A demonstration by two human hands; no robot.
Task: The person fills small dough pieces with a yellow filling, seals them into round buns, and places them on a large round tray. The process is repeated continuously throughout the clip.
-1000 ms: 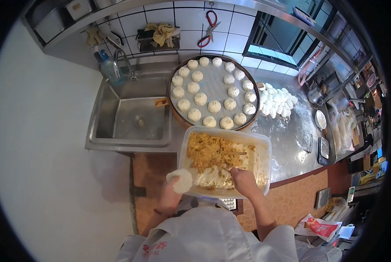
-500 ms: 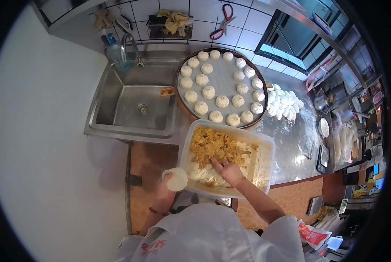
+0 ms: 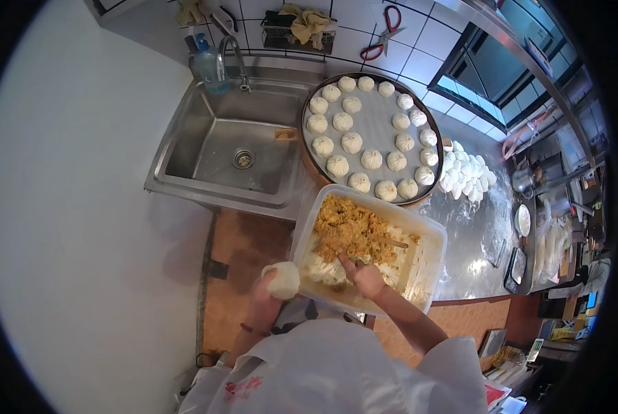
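Observation:
A round, white dough wrapper [image 3: 283, 280] rests in my left hand [image 3: 262, 303], whose fingers curl around its edge left of the tub. My right hand [image 3: 366, 278] reaches into a translucent plastic tub [image 3: 439, 265], fingers stretched toward the near edge of an orange-brown, crumbly filling [image 3: 350, 226]. I see nothing held in it, though the fingertips are partly hidden. A wooden stick [image 3: 396, 243] pokes out of the filling, beyond my right hand. Behind the tub, several pleated buns [image 3: 351, 143] sit around a large round tray [image 3: 374, 127].
White dough pieces [image 3: 467, 174] lie heaped on the floury steel counter [image 3: 471, 231], right of the tray. A steel sink [image 3: 219, 155] with a faucet [image 3: 236, 65] stands at the left. Red-handled scissors [image 3: 381, 38] hang on the tiled wall. A bowl [image 3: 522, 219] and a dark scale [image 3: 514, 269] sit farther right.
The whole view has shifted, so the tray, tub and sink appear farther right. The wrapper is tilted differently in my left hand. My right hand stays in the tub by the filling.

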